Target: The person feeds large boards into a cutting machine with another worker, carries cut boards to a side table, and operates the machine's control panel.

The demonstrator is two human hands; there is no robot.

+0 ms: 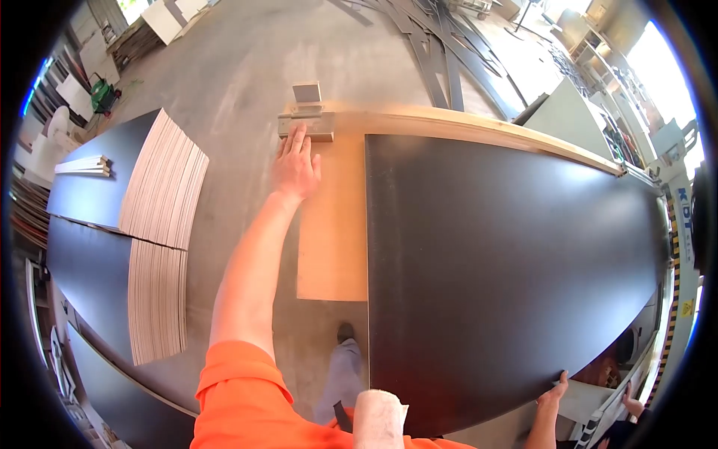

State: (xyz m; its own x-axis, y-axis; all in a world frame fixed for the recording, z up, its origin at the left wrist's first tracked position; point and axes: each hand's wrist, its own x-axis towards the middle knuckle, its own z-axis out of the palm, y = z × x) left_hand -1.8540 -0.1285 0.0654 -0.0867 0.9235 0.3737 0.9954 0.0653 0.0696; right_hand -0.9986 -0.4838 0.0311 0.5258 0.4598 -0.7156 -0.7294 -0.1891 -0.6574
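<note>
A large dark panel (508,262) lies flat on a light wooden board (333,247), which shows along its left side. My left hand (295,166) reaches forward with fingers stretched out, its fingertips on a wooden block (318,127) at the board's far left corner. A small upright piece (307,93) stands behind that block. At the panel's near right edge, my right hand (553,391) grips the rim, thumb on top and the other fingers mostly hidden.
Stacks of cut dark panels (161,179) stand on the left, with pale strips (82,166) on top. A wooden rail (479,129) runs along the far side toward a machine (682,224) at right. Another person's hand (634,404) shows beside it. Dark offcut strips (449,52) lie on the floor.
</note>
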